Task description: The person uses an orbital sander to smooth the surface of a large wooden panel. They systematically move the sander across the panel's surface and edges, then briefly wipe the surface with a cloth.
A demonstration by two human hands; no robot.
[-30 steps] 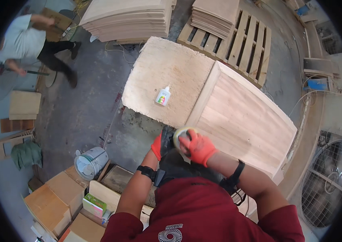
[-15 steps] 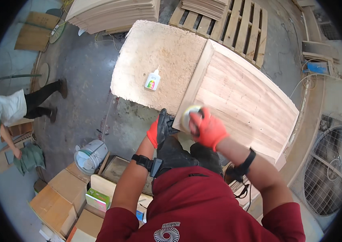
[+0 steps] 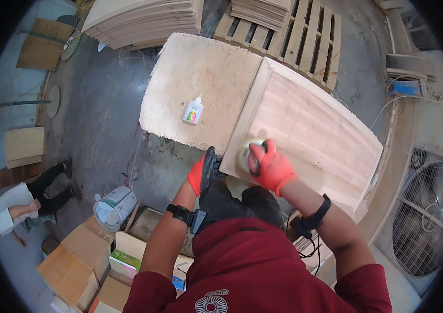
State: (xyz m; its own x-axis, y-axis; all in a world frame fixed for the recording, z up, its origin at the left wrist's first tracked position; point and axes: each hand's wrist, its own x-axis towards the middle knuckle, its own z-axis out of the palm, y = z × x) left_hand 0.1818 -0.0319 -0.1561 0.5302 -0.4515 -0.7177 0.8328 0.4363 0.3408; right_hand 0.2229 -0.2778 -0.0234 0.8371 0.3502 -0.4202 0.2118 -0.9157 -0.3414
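A pale wooden panel point(image 3: 310, 130) with a raised frame lies in front of me, tilting away to the right. My right hand point(image 3: 274, 169), in an orange glove with dark fingers, is closed around a round pale disc-shaped tool point(image 3: 244, 156) with a yellowish rim. It sits on the panel's near left part; motion blur hides its exact kind. At the panel's near left corner, my gloved left hand point(image 3: 203, 171) grips the edge, some fingers hidden. A white squeeze bottle point(image 3: 193, 112) with a thin nozzle lies on the rough-edged board point(image 3: 206, 65) left of the panel.
Stacked wooden sheets point(image 3: 143, 21) and a slatted pallet point(image 3: 305, 39) stand beyond. A large caged fan point(image 3: 422, 219) is at right. Near left are a white bucket point(image 3: 114, 208) and cardboard boxes point(image 3: 73, 261). Another person point(image 3: 15, 206) bends over at far left.
My right hand and the round tool have shifted slightly on the panel. My left hand keeps its corner. The other person has moved nearer and bent down; the whole view has shifted slightly.
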